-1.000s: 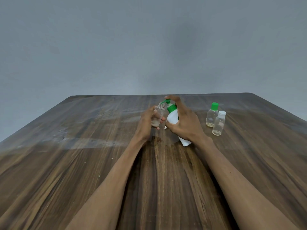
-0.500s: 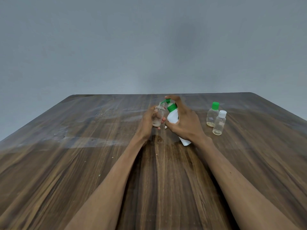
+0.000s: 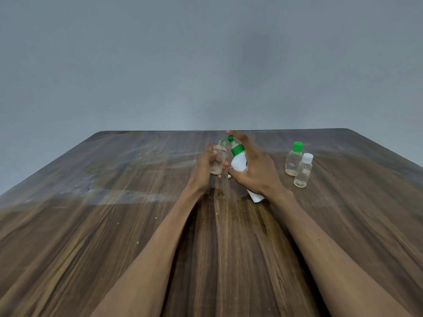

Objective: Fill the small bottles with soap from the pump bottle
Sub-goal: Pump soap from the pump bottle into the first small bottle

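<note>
Gripping the uncapped small bottle (image 3: pixel 218 160), left fingers (image 3: pixel 223 165) curl beside the right-held pump bottle (image 3: pixel 239 162).

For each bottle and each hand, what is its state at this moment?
Uncapped small bottle: open, held by left hand.
Pump bottle: tilted, nozzle at the open neck, gripped by right hand.
Green-capped bottle: capped, upright.
White-capped bottle: capped, upright.

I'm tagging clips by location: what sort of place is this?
Probably a plain indoor room set up for the task, not clearly a kitchen or bathroom: a bare wooden table, a blank grey wall, and only soap bottles, like the capped pair.
</note>
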